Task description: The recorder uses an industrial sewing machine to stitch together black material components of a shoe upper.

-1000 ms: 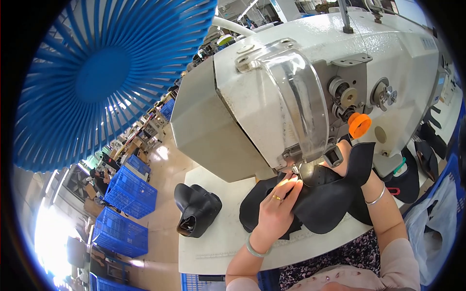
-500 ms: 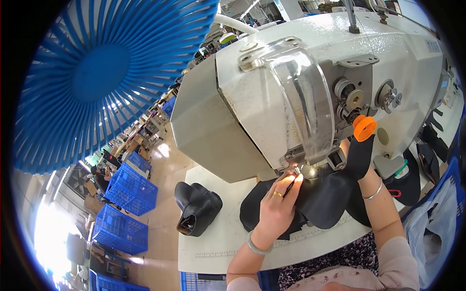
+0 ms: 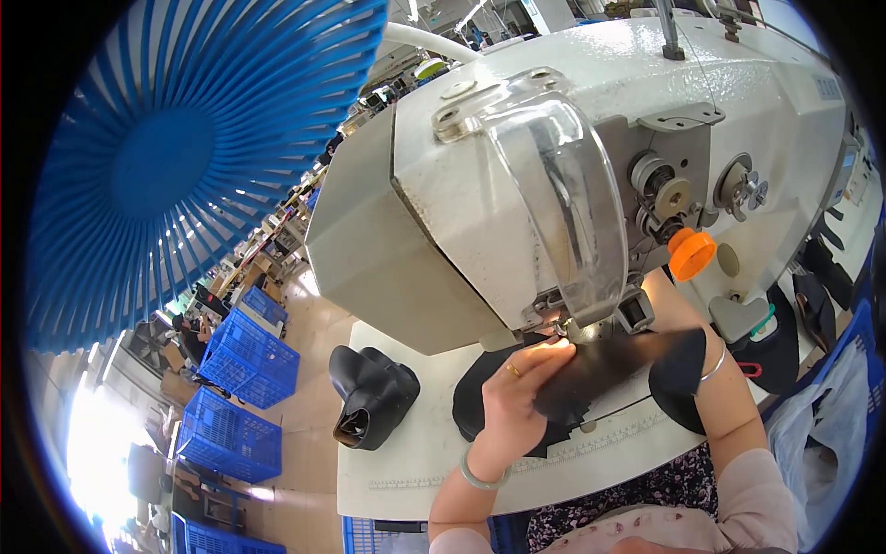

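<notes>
My left hand [image 3: 519, 392], with a ring and a bangle, is under the head of a white sewing machine [image 3: 466, 235]. Its fingers are pressed together on the edge of a black leather piece [image 3: 600, 374], close by the lit needle area. That piece is smeared by motion and stretches right toward my other forearm. My right hand [image 3: 661, 300] reaches in behind the needle area; the machine hides its fingers. Beneath my hands, more black pieces [image 3: 475, 392] lie on the white table [image 3: 388, 499]. A black shoe upper [image 3: 371, 397] stands left of my left hand.
A large blue fan [image 3: 166, 162] fills the upper left. Blue crates [image 3: 231, 434] line the floor at left, with a person [image 3: 189, 337] beyond. An orange knob [image 3: 690, 254] juts from the machine. More black pieces [image 3: 817, 309] and a plastic bag [image 3: 821, 434] are at right.
The black leather piece has swung lower and flatter; its upright right part has dropped across my right forearm. My left hand has shifted slightly left and down. The view has moved a little.
</notes>
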The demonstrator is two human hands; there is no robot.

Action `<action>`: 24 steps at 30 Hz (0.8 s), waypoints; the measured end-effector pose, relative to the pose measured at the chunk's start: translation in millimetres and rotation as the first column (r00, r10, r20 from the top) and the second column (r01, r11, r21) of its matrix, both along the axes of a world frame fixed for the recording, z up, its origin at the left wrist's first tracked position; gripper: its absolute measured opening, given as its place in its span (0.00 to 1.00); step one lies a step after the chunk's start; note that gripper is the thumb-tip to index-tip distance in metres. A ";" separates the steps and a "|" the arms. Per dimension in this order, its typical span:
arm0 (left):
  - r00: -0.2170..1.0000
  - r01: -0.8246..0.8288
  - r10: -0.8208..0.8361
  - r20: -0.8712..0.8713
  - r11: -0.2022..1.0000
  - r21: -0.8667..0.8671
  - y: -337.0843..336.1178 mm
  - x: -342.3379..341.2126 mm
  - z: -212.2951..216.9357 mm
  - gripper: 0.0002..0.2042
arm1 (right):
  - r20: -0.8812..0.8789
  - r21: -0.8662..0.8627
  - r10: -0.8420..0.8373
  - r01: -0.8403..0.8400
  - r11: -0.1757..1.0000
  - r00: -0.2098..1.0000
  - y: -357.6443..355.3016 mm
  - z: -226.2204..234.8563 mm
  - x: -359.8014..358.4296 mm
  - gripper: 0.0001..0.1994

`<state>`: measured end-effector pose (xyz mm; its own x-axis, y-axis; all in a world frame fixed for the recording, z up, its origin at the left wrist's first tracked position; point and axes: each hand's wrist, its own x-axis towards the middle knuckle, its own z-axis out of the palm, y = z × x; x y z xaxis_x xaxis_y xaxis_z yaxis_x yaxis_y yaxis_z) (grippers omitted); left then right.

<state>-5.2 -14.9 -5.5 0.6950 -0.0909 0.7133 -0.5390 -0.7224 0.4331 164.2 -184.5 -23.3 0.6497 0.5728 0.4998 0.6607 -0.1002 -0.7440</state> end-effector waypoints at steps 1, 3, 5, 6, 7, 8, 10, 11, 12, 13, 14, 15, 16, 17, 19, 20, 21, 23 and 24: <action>1.000 -0.006 0.006 -0.003 1.000 0.002 0.5 -0.1 0.8 0.17 | -0.018 0.075 0.014 -0.013 0.997 1.000 -0.7 2.9 -7.3 0.08; 0.997 -0.035 0.025 0.069 0.989 0.144 1.4 -1.3 2.1 0.19 | -0.034 0.146 0.026 -0.021 0.989 0.999 -3.4 16.8 -20.9 0.08; 0.990 -0.045 0.010 0.137 0.966 0.254 3.8 0.1 -1.0 0.29 | -0.047 0.071 0.018 -0.015 0.997 0.999 -7.3 26.5 -28.5 0.08; 0.991 -0.044 0.009 0.137 0.966 0.256 1.6 -0.4 0.3 0.29 | -0.048 0.072 0.017 -0.014 0.997 0.999 -8.4 29.3 -31.0 0.08; 0.992 -0.058 0.025 0.127 0.964 0.259 -1.8 -2.0 2.9 0.27 | -0.065 0.068 0.004 0.000 0.998 0.998 -8.9 31.3 -33.0 0.08; 0.992 -0.072 0.043 0.117 0.962 0.263 -3.1 -3.0 4.4 0.26 | -0.083 0.064 -0.007 0.013 0.998 0.997 -8.5 31.8 -34.0 0.08; 0.992 -0.064 0.028 0.125 0.954 0.293 0.1 -1.9 1.9 0.28 | -0.027 0.109 -0.016 0.019 0.994 1.000 -7.3 26.2 -31.7 0.07; 0.991 -0.055 0.013 0.133 0.946 0.321 1.5 -1.8 1.3 0.29 | 0.029 0.153 -0.027 0.022 0.988 0.999 -7.1 24.0 -30.7 0.07; 0.991 -0.054 0.012 0.133 0.945 0.323 0.2 -1.7 2.3 0.29 | 0.029 0.155 -0.028 0.023 0.988 0.999 -7.8 23.6 -30.3 0.07; 0.991 -0.065 0.026 0.132 0.952 0.298 -2.8 -1.5 3.7 0.28 | 0.016 0.132 -0.031 0.028 0.991 0.999 -8.3 23.5 -30.0 0.07; 0.991 -0.076 0.041 0.131 0.959 0.272 -4.2 -1.2 4.8 0.27 | 0.002 0.108 -0.034 0.034 0.994 0.999 -8.8 23.5 -29.6 0.07; 0.991 -0.074 0.039 0.131 0.959 0.275 -3.6 -0.8 5.6 0.27 | 0.002 0.111 -0.035 0.035 0.993 0.999 -8.0 22.5 -28.7 0.07; 0.991 -0.075 0.042 0.124 0.959 0.274 -2.8 -0.1 6.3 0.27 | 0.021 0.120 -0.055 0.052 0.991 0.998 -6.3 20.5 -26.9 0.07; 0.992 -0.075 0.044 0.117 0.959 0.273 -2.0 0.5 6.8 0.27 | 0.040 0.130 -0.076 0.070 0.989 0.996 -5.0 18.8 -25.9 0.08; 0.993 -0.076 0.048 0.109 0.958 0.275 1.1 1.6 7.3 0.27 | 0.043 0.145 -0.078 0.071 0.987 0.996 -3.0 16.7 -25.5 0.09; 0.994 -0.077 0.051 0.099 0.958 0.275 2.6 2.1 7.1 0.27 | 0.047 0.158 -0.082 0.073 0.985 0.996 -2.0 15.3 -25.0 0.10; 0.994 -0.072 0.046 0.099 0.958 0.276 2.9 2.6 7.1 0.27 | 0.046 0.160 -0.087 0.079 0.984 0.995 -2.3 10.9 -22.0 0.10; 0.995 -0.075 0.053 0.087 0.959 0.273 3.6 3.7 6.3 0.27 | 0.097 0.104 -0.131 0.121 0.987 0.987 -3.6 0.3 -14.2 0.10; 0.995 -0.075 0.054 0.086 0.959 0.273 6.3 4.3 4.5 0.27 | 0.096 0.104 -0.131 0.121 0.987 0.987 -3.6 3.0 -17.0 0.10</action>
